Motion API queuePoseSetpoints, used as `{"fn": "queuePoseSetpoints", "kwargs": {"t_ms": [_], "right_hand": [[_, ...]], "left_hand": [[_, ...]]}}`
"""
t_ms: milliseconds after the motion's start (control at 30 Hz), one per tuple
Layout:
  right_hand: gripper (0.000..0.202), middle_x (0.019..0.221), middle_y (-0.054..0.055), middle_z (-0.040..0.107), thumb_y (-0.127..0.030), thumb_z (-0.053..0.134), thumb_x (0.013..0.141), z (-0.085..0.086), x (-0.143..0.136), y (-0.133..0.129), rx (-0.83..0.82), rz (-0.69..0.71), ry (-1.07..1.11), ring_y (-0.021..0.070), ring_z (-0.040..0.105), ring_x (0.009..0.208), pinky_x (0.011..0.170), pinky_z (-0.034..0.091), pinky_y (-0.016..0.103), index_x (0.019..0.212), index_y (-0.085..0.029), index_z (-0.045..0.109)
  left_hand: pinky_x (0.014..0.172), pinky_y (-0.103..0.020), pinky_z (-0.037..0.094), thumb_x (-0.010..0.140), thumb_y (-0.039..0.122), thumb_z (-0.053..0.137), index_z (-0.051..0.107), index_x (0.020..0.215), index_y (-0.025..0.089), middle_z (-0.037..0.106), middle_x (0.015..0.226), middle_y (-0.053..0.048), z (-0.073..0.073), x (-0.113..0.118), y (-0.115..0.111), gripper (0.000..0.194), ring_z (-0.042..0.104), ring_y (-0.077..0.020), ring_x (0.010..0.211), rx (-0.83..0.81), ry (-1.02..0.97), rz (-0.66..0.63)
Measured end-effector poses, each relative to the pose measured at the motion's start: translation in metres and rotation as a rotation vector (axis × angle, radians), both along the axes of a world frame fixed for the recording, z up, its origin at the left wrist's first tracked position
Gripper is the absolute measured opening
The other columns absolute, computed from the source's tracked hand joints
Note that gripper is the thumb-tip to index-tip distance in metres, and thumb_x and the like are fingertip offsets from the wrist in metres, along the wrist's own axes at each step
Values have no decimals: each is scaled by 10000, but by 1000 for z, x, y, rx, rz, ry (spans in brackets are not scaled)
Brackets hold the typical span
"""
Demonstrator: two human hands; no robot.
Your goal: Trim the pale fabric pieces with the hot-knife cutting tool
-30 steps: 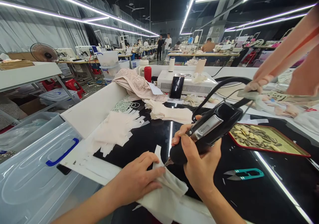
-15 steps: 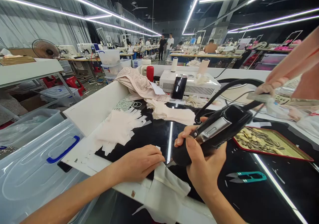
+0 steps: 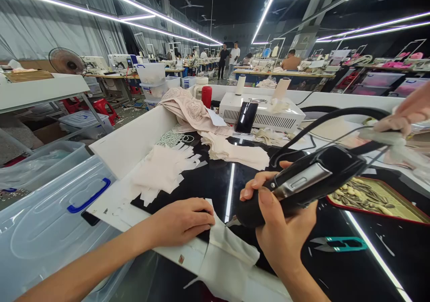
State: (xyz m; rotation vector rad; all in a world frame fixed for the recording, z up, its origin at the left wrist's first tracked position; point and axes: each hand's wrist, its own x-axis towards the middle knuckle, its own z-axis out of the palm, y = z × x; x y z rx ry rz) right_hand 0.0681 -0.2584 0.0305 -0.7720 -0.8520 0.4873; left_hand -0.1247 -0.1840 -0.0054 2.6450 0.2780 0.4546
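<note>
Two bare hands working over a glossy black tabletop here, so I'll put the cream fabric piece at the clock's centre. It's lying on the near edge, partly draped over the side.

Left hand comes in around 10 o'clock, fingers bunched together with the tips down by the fabric's top corner. Can't tell if the thumb's pinching it, it's hidden. Right hand is at 2, fingers wrapped snugly round a black corded power tool, thumb along its near side. The narrow metal tip points in right by the fabric's edge, about 12; no idea if it's actually touching.

Around that: teal thread snips at 3, a red-rimmed gold tray of peanuts and seeds at roughly 2:30, fanned pale-pink fabric strips near 11, plus a stack of cream cut pieces straight up at 12.
</note>
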Motion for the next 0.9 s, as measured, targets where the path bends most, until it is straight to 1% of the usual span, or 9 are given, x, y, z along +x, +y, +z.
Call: {"fn": "queuePoseSetpoints", "kwargs": {"t_ms": [167,367,600,733,900], "right_hand": [[441,825,-51,673,-228,794,871,1,-1,-1,10,-6,-13,135,650,618,618,562,320,1239,-289,558],[440,822,-62,669,-222,782,873,3,0,4,19,10,-3,126,640,624,646,566,323,1243,-290,553],[446,826,-67,664,-226,780,876,1,-6,8,-2,21,1,125,636,627,642,560,320,1247,-298,543],[422,826,-65,662,-218,757,897,-1,-5,11,-11,26,-22,129,638,631,630,560,322,1254,-301,548],[441,827,-73,653,-221,764,877,0,-6,16,15,24,-8,123,633,617,637,562,326,1254,-295,547]], "left_hand": [[990,-317,552,1082,180,499,693,1150,154,684,1184,-118,-6,-2,-4,208,657,-214,1096,43,-27,-2],[1122,-383,504,1083,192,497,681,1170,152,686,1189,-131,-14,-3,-5,207,657,-233,1132,71,-68,-5],[1099,-376,523,1083,192,492,677,1196,161,687,1190,-136,-17,-3,-5,219,651,-240,1139,72,-87,-11],[1138,-385,499,1086,201,492,683,1193,163,689,1195,-135,-18,-3,-5,222,652,-239,1155,70,-83,-4],[1158,-397,487,1086,205,500,687,1190,153,689,1211,-135,-20,-3,-5,221,654,-233,1151,66,-83,-1]]}}
